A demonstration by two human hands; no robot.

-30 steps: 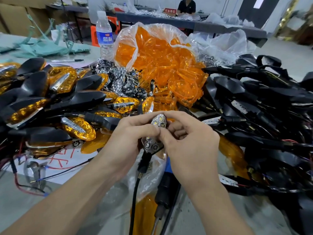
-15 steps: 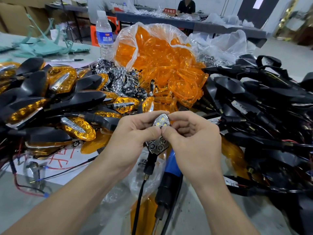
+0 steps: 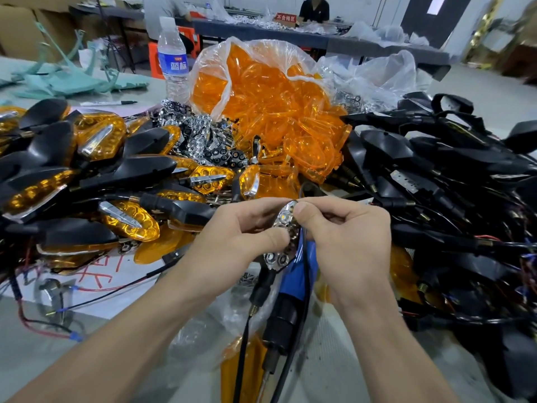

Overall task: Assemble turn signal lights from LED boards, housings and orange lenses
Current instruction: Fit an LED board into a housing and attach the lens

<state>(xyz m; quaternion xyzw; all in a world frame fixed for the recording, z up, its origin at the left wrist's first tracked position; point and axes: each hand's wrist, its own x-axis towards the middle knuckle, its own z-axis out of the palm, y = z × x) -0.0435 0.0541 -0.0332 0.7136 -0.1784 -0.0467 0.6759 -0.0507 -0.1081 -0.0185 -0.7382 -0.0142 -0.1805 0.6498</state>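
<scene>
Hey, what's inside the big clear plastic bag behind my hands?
The plastic bag is stuffed with orange lenses, some spilling out its front. Anything at its bottom is hidden by that heap.

Non-task items, worktop and background.
Clear water bottle point(image 3: 173, 61) with blue label, upright at the far side of the worktop point(image 3: 37, 353); black marker point(image 3: 108, 103) lying near it, to its left; teal scraps point(image 3: 72, 82) heaped beyond; white paper point(image 3: 116, 274) with red writing, near left; red sign point(image 3: 285, 17) and seated person point(image 3: 315, 8) at rear table point(image 3: 377, 46).
</scene>
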